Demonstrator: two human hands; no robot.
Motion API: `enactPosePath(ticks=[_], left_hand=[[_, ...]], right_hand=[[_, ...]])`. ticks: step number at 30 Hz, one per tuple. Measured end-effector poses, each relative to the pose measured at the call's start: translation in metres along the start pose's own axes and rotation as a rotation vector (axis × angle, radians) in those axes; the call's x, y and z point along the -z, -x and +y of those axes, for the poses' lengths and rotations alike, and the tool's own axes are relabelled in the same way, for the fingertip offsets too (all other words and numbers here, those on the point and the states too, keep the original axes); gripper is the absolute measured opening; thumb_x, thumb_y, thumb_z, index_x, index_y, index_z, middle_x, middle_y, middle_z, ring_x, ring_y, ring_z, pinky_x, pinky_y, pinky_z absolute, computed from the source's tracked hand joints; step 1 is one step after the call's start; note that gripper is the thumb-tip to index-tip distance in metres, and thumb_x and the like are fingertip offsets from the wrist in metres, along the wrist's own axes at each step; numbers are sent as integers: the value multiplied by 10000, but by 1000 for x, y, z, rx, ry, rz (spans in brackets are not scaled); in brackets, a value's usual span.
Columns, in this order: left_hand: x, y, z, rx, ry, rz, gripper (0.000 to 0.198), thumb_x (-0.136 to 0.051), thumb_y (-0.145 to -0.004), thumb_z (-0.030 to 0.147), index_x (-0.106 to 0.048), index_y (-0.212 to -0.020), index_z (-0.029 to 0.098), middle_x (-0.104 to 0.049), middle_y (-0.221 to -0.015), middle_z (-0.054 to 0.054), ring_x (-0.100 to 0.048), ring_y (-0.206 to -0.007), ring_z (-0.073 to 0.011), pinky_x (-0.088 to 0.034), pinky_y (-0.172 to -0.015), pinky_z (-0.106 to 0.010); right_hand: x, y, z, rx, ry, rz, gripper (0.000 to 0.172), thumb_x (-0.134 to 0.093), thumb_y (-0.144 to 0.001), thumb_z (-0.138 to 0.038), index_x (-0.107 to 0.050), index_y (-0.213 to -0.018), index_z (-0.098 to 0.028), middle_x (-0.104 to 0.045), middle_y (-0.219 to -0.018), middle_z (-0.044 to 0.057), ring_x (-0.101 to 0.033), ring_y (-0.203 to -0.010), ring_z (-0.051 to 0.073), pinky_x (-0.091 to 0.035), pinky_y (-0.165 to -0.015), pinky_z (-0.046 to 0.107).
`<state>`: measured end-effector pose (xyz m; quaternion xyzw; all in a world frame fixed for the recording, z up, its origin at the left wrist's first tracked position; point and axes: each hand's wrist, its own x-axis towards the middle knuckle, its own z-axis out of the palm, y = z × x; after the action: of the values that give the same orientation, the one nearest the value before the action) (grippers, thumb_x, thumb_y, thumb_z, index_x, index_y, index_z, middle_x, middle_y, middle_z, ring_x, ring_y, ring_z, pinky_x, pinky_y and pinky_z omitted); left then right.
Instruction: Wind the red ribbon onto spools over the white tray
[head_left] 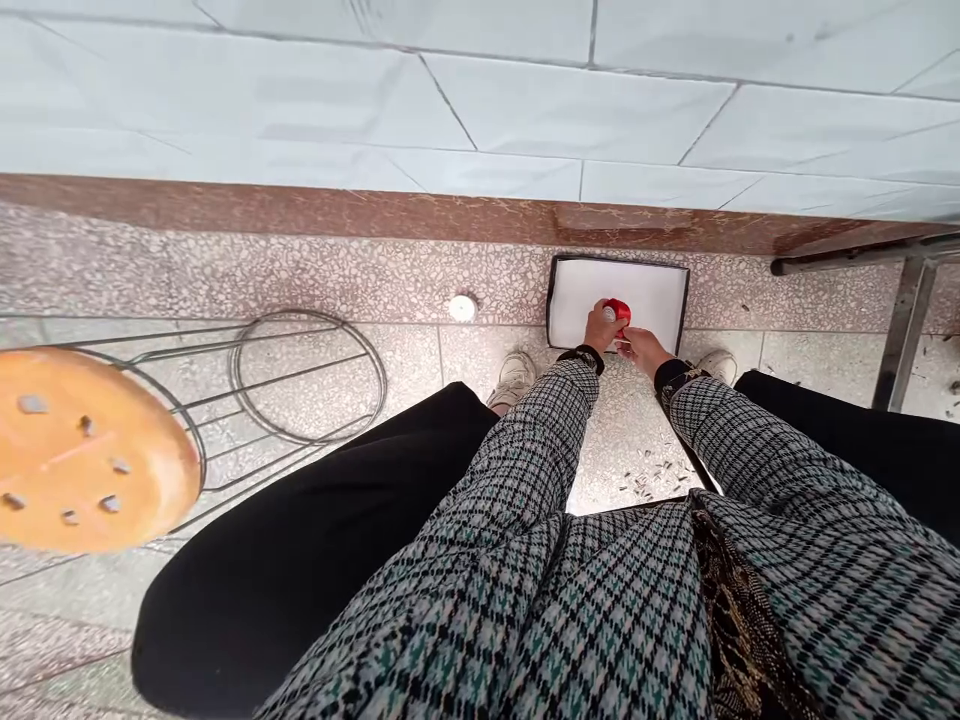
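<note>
Over a white tray with a black rim [652,285] on the floor, my left hand [600,328] is wrapped round a small red roll [619,312] with a pale round end. My right hand [643,348] is close against its lower right side, fingers pressed together. What the right fingertips pinch, if anything, is too small to make out.
A white round object [463,308] lies on the floor left of the tray. Further left are a wire stand [307,375] and an orange round seat [97,450] bearing several small grey pieces. Metal legs [904,330] stand at right; small dark bits [652,475] litter the floor.
</note>
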<state>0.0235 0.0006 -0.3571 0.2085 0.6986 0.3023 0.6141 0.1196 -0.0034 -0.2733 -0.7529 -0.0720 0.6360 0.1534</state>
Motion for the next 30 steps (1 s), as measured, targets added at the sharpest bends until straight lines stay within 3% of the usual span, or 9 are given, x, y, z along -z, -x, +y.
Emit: enactPosePath(ticks=[5,8,10,12,16,18,21,25,30], left_hand=[[0,3,-2,47,-43,-59,605,-865,-745,103,-699,-1325,153,-742,-1346,-194,-698,-1330,-360,-535,-1206,-531],[19,6,9,-62,-48,50,530,-848,-863,217,-705,-1368,144,-690,-1424,-238,-678,-1375,-386,-513,-1234,-544],[50,1,20,-155,-39,189,511,-741,-973,237,-643,-1469,163,-591,-1585,-224,-566,-1528,-350,-435,-1325,-503],[94,-10,30,-264,-57,494,500,-685,-1010,207,-605,-1497,125,-558,-1621,-242,-468,-1621,-345,-379,-1373,-513],[185,-36,30,55,-308,905,686,-632,-1003,96,-437,-1661,110,-289,-1827,-299,-296,-1739,-397,-342,-1382,-614],[217,-46,23,215,-391,866,806,-663,-991,116,-342,-1730,120,-170,-1872,-320,-262,-1748,-455,-387,-1336,-673],[243,-56,13,233,-477,664,872,-692,-973,136,-312,-1758,135,-203,-1878,-289,-306,-1723,-471,-350,-1351,-692],[250,-62,4,179,-519,661,750,-690,-950,103,-480,-1671,116,-358,-1802,-264,-385,-1666,-431,-325,-1387,-613],[243,-57,-10,108,-514,670,743,-694,-953,110,-464,-1659,105,-365,-1779,-261,-376,-1664,-392,-322,-1400,-567]], right_hand=[[-5,-5,1,-22,34,28,298,-557,-1131,-110,-590,-854,-216,-661,-739,-8,-609,-593,91,-558,-602,176],[-10,-4,-3,-21,50,-7,310,-548,-1154,-147,-617,-858,-207,-695,-777,3,-612,-601,84,-559,-611,176],[-11,-3,-6,-23,62,-49,317,-547,-1161,-156,-659,-865,-184,-737,-829,17,-614,-604,74,-559,-610,180],[-12,-1,-8,-28,72,-81,320,-552,-1160,-157,-690,-871,-165,-759,-846,27,-622,-612,71,-562,-616,185],[-12,1,-7,-39,88,-93,331,-574,-1146,-155,-697,-838,-164,-715,-740,11,-592,-587,73,-543,-608,173],[-12,1,-5,-47,96,-90,339,-575,-1141,-149,-697,-825,-167,-679,-696,0,-561,-560,72,-523,-584,166],[-11,0,-2,-55,101,-86,306,-599,-1115,-120,-697,-830,-177,-657,-679,-9,-539,-540,73,-516,-568,164],[-8,-3,-2,-64,99,-85,292,-591,-1105,-111,-685,-840,-189,-681,-694,-7,-566,-552,82,-535,-585,173],[-10,-3,-6,-65,76,-90,291,-550,-1121,-106,-675,-871,-184,-717,-714,-3,-590,-560,83,-549,-603,185]])
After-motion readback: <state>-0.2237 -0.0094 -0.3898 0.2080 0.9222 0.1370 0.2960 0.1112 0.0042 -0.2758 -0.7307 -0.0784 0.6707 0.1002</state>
